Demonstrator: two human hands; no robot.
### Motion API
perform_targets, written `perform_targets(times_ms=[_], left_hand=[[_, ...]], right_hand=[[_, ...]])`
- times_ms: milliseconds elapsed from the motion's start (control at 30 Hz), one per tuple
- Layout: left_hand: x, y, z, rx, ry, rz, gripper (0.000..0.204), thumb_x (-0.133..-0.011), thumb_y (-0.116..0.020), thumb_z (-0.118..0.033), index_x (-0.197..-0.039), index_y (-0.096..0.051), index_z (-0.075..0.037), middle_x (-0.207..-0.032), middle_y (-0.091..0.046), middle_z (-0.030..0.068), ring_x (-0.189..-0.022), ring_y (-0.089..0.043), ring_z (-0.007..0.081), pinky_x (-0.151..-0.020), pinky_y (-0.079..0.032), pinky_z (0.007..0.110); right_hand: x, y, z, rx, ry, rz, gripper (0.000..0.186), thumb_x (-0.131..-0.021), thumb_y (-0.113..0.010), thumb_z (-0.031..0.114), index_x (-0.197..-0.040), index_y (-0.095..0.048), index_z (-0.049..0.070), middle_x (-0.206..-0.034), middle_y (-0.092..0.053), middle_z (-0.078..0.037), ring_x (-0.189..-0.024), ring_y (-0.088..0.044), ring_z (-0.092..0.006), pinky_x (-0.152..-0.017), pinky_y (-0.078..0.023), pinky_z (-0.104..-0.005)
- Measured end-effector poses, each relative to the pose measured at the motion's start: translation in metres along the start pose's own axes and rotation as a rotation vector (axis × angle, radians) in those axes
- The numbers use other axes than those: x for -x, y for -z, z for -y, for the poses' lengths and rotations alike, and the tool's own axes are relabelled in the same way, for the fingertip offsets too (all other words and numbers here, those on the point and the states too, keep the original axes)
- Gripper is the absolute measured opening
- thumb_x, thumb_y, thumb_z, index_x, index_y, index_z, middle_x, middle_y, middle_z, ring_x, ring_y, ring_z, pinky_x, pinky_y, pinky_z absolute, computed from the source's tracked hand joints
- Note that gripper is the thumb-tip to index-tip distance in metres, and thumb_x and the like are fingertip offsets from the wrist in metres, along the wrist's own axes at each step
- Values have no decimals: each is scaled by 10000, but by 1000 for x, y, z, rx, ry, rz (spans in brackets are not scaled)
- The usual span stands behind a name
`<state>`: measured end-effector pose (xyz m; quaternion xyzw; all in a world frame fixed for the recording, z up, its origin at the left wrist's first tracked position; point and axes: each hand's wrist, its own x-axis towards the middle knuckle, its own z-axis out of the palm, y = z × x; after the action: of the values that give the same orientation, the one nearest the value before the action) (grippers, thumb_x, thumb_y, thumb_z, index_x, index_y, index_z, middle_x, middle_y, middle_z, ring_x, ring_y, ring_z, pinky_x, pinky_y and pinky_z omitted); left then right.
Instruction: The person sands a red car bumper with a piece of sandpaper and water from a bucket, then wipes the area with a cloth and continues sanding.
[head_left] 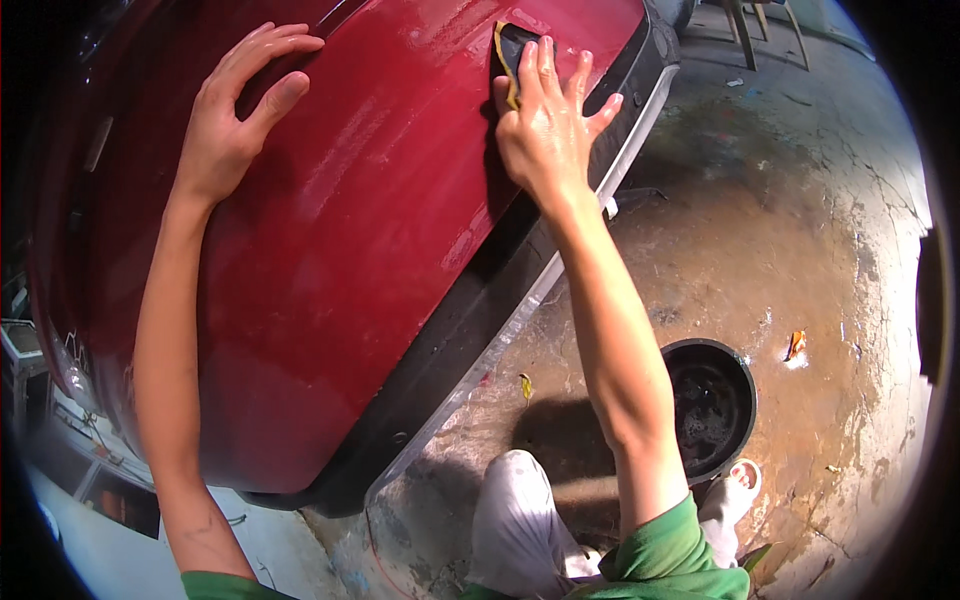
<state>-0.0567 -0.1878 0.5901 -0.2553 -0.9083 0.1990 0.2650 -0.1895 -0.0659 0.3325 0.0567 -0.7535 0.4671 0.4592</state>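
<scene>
We see the red car panel (310, 300) filling most of the view, bordered by black trim (440, 355), on a wet concrete floor (800, 220). The black bucket (744, 400), with liquid inside, stands beside the right forearm, presumably to keep it within easy reach. Our left hand (232, 120) is empty, its thumb and fingers apart and curved over the panel, perhaps for balance; we cannot tell whether the fingertips touch. Our right hand (545, 135) is clamped on the black sheet (514, 48), which lies against the panel's upper part near the trim. Fingers spread over it, thumb along its yellowish edge, likely spread the pressure and keep the sheet from slipping.
</scene>
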Motion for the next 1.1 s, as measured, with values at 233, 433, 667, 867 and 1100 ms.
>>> perform_targets(times_ms=[233, 433, 667, 867, 1100], left_hand=[[10, 0, 9, -8, -19, -26, 400, -964, -662, -421, -1246, -721, -144, -1410, -640, 73, -1466, -432, 312, -1206, -317, 465], [-5, -6, -1, 16, -30, -42, 402, -964, -658, -419, -1250, -720, -143, -1419, -635, 74, -1468, -429, 313, -1206, -314, 464], [8, 4, 8, -60, 9, 28, 519, -1001, -550, -511, -1307, -684, -114, -1471, -596, 83, -1507, -375, 298, -1235, -262, 487], [-3, 8, -11, -90, -1, 49, 435, -942, -675, -322, -1321, -670, -107, -1475, -590, 97, -1498, -392, 303, -1226, -286, 478], [53, -82, -91, -336, -276, 533, 659, -844, -738, -414, -1460, -571, -251, -1652, -347, 135, -1540, -296, 339, -1250, -197, 521]], right_hand=[[121, 44, 111, -436, 92, 179, 936, -822, -748, 368, -1599, -318, 72, -1670, -308, -147, -1560, -194, -426, -1161, -15, -747], [-34, -16, -37, -95, -67, 1, 621, -971, -552, 222, -1552, -389, 74, -1656, -298, -189, -1479, -289, -534, -1025, -216, -870], [84, 43, 99, -551, 116, 179, 862, -842, -741, 343, -1576, -366, 92, -1640, -367, -140, -1536, -234, -464, -1123, -60, -792], [-33, -24, -33, -103, -40, -22, 677, -932, -572, 238, -1565, -380, 95, -1677, -293, -114, -1494, -262, -531, -1025, -197, -868], [45, 3, 15, -301, -106, 175, 664, -992, -557, 251, -1594, -339, 75, -1711, -206, -124, -1554, -175, -466, -1104, -57, -817]])
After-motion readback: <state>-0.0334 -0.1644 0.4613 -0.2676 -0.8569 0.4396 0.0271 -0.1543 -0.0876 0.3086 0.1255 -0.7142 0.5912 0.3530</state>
